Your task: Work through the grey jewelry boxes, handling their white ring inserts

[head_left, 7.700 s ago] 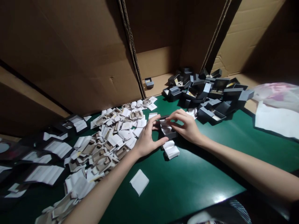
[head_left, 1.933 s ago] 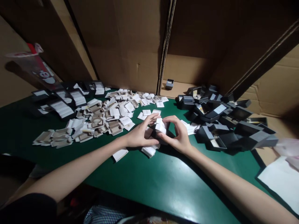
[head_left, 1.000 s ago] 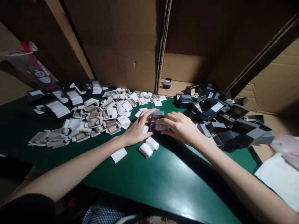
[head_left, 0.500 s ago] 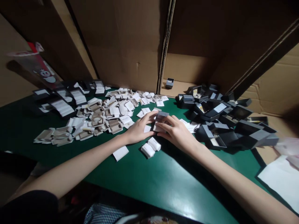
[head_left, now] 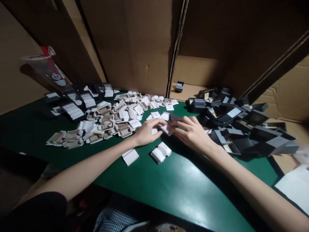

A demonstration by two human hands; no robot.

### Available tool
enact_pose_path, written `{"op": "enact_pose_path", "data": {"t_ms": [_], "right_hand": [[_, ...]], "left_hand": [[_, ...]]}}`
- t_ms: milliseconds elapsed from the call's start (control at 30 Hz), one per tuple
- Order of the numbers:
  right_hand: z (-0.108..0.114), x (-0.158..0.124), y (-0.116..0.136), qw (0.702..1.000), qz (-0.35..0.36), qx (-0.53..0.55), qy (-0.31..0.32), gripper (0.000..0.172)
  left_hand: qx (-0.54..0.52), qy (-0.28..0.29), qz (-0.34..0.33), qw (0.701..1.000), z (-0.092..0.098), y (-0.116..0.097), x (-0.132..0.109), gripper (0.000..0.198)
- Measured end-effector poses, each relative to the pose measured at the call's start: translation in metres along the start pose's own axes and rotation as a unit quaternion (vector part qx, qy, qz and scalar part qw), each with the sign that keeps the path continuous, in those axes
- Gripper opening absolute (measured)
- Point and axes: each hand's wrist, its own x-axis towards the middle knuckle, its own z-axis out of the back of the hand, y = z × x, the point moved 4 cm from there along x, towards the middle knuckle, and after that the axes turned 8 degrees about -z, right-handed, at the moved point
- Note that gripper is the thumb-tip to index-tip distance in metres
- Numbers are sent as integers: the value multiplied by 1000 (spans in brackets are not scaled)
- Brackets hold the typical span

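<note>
Between my two hands, above the green tabletop, is a small dark box with a white insert at its near side. My right hand grips the box from the right, its fingers bent over it and hiding much of it. From the left, my left hand curves around the white insert, fingertips at the box's left edge and thumb lower down. Just in front of the hands lie two white folded inserts side by side. A flat white card lies below my left wrist.
Many white folded paper inserts spread across the left. Dark boxes with white linings stand behind them. Open dark boxes pile up at right. A lone box sits by the cardboard wall. A plastic cup leans at far left.
The view has shifted slightly, so things sit a little further right. My right hand has turned further over the dark box, and my left thumb has drawn a little away from it.
</note>
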Motion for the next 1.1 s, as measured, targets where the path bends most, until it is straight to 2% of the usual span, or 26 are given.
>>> {"op": "enact_pose_path", "data": {"t_ms": [100,267,467,767,900,1100], "right_hand": [[-1,-2,-2,999,-22,-10,-48,12],[-12,0,-6,998,-27,56,-28,12],[-16,5,-8,989,-7,141,-32,11],[-17,0,-7,991,-27,117,-65,11],[-20,-2,-6,990,-45,110,-78,14],[-21,-3,-2,990,-51,108,-76,9]], "left_hand": [[-5,21,14,1000,-2,-6,1,27],[50,23,46,997,-3,-9,2,21],[59,44,9,997,-8,-8,0,17],[110,60,-56,991,-14,-13,4,10],[98,47,-34,993,-12,-10,7,10],[63,30,-25,997,-10,-8,8,6]]}}
